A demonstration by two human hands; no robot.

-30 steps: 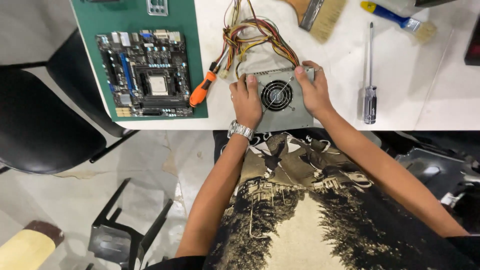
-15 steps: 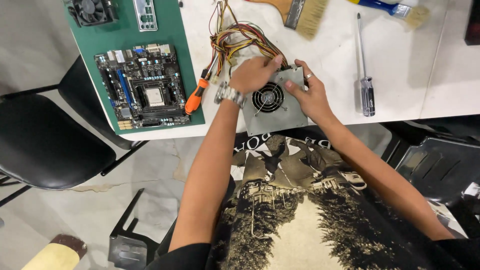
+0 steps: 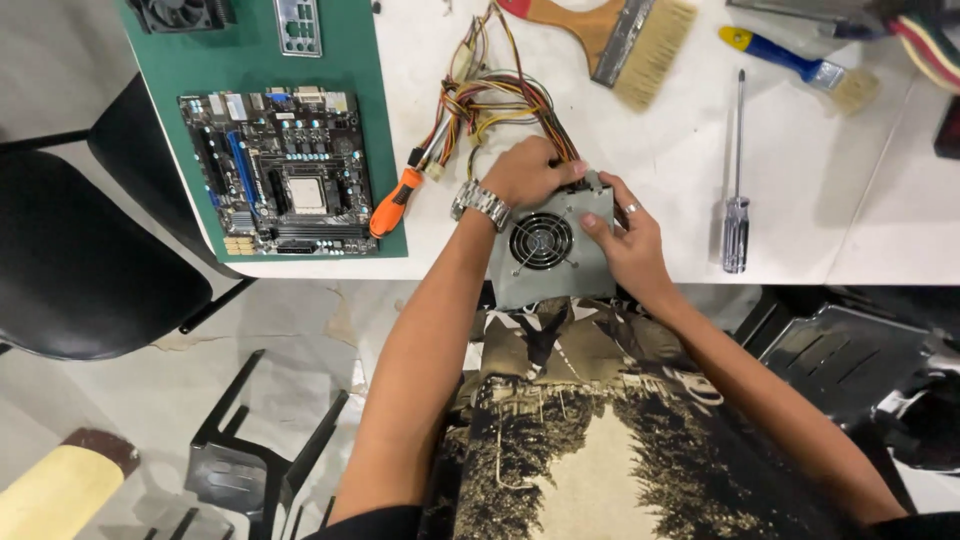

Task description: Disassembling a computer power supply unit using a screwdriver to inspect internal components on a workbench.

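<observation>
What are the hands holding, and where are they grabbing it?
Both hands hold the grey metal box with a fan. The left hand grips its far top edge by the wires; the right hand grips its right side.

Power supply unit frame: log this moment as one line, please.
left hand: grips power supply unit at cable end | right hand: holds its right side | unit: overhangs table edge, fan up | orange screwdriver: on table, untouched

Just the one cam here, strapped to the person's head and aimed almost straight down over their own chest and forearms. The white table (image 3: 880, 230) edge runs across the upper part of the frame, with bare floor (image 3: 300, 340) filling the lower left. It sits fairly close, both arms reaching up from the bottom edge toward the upper middle.
</observation>
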